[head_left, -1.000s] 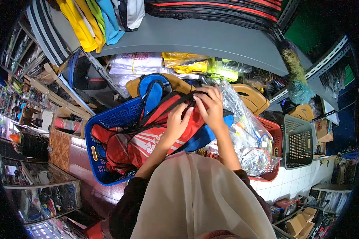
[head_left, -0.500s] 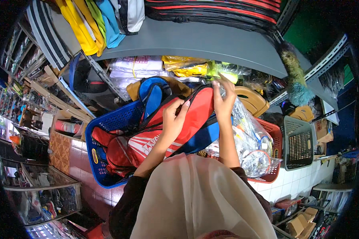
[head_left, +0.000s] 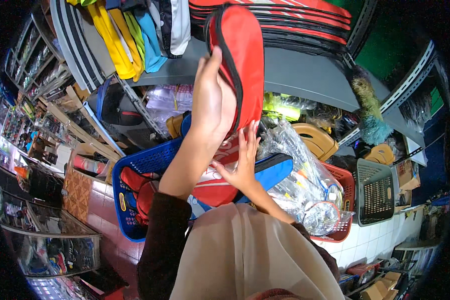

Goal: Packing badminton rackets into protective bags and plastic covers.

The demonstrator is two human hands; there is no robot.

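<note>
A red racket bag (head_left: 247,65) with black zip edging stands raised over a blue basket (head_left: 126,220), its rounded end up near the shelf. My left hand (head_left: 210,100) grips the bag along its left edge, fingers partly hidden behind it. Lower down, my right hand (head_left: 242,167) rests against the bag's printed part with its fingers spread. A blue racket bag (head_left: 274,172) lies beneath and to the right of it. More red bags (head_left: 147,197) show inside the basket on the left.
Above the baskets runs a grey shelf (head_left: 305,80) carrying stacked red-and-black bags (head_left: 305,35) and hanging clothes (head_left: 117,40). To the right are a red basket (head_left: 347,200) with plastic-wrapped rackets (head_left: 320,215) and a grey basket (head_left: 375,175). A duster (head_left: 372,120) hangs by the shelf post.
The red racket bag has been lifted and tipped upright, its rounded end moving up and away. My left hand rose with it; my right hand came down and left onto the bag's lower part.
</note>
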